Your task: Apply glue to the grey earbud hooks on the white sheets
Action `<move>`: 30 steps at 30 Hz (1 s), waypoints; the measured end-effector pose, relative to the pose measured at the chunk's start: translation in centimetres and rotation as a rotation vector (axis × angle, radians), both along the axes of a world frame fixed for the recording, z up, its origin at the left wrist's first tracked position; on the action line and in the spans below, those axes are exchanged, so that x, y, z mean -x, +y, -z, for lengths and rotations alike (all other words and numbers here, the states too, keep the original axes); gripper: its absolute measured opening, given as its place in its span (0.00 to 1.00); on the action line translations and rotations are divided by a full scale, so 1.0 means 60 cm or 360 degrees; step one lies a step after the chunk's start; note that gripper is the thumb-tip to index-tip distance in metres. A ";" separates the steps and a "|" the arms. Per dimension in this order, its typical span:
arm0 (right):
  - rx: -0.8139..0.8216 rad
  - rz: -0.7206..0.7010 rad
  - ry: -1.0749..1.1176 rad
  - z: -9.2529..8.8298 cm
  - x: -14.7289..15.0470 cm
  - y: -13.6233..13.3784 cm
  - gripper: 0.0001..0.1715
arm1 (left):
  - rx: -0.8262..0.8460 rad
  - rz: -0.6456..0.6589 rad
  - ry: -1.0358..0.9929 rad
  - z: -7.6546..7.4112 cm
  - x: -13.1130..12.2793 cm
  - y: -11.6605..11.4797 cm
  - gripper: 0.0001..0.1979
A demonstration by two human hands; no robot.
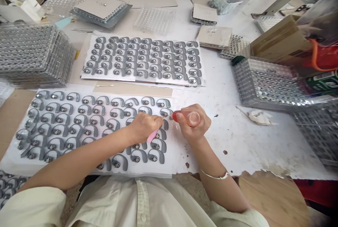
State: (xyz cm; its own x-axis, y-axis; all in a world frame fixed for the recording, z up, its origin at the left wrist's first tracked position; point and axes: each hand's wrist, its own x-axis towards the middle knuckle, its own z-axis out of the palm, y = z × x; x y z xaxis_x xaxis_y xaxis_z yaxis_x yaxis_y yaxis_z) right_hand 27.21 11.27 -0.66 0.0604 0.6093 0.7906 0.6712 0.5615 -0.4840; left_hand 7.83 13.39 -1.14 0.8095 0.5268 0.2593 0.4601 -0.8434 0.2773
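My left hand (144, 127) is closed around a slim tool with a pink handle (152, 135); its tip is too small to make out. My right hand (197, 128) grips a small, see-through reddish squeeze bottle (182, 115), its thin nozzle pointing left. Both tips meet near a grey ear-hook part (166, 112) at the right edge of the near sheet. Rows of similar grey hooked parts, each with a round metallic piece, lie on this white sheet (169, 165). My left forearm hides some of them.
Behind lies a second sheet of grey hooked parts (142, 57). Stacked clear trays (29, 54) stand at left. A cotton swab (105, 85) lies between the sheets. At right are a clear bin of small parts (274, 82), a crumpled tissue (260, 117) and a cardboard box (280, 40).
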 end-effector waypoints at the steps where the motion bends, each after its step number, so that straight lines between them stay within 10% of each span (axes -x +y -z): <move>1: 0.0006 -0.0005 0.0000 0.000 0.000 0.000 0.08 | 0.0016 -0.0005 -0.0008 -0.001 0.000 0.001 0.07; 14: -0.0016 -0.0043 0.0017 0.000 0.001 0.000 0.07 | 0.0204 -0.0079 -0.0112 0.002 0.000 0.008 0.08; 30: 0.0057 -0.0103 0.0080 -0.001 0.006 -0.003 0.06 | 0.1031 -0.0291 -0.0418 -0.031 0.003 0.038 0.04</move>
State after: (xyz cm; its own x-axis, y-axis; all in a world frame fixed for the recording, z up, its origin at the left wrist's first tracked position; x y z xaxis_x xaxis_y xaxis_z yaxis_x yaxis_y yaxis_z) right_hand 26.86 11.08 -0.63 0.0589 0.6413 0.7651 0.6083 0.5846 -0.5368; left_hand 7.68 15.67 0.72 0.6474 0.7618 0.0228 0.4277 -0.3879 0.8164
